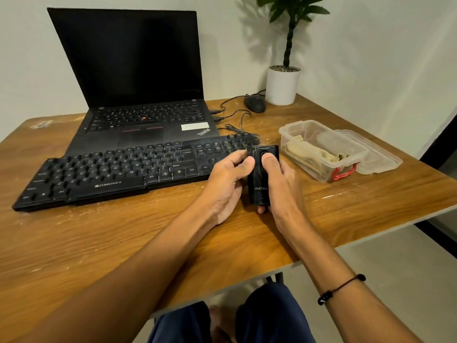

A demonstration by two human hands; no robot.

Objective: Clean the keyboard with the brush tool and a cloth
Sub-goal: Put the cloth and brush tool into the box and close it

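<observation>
A black Zebronics keyboard (111, 174) lies slantwise on the wooden table (74, 243), in front of an open laptop. Both hands hold a black boxy brush tool (259, 184) upright just above the keyboard's right end. My right hand (282, 186) grips its body, thumb pressed on the oval slider near the top. My left hand (230, 179) pinches the tool's upper left edge with thumb and fingers. No bristles show. A beige cloth (309, 154) lies folded in a clear plastic box to the right.
A black ThinkPad laptop (138, 82) stands open behind the keyboard. The clear box (321, 134) and its lid (378, 154) sit at the right. A black mouse (254, 103), cables (237, 117) and a potted plant (283, 82) occupy the back right corner.
</observation>
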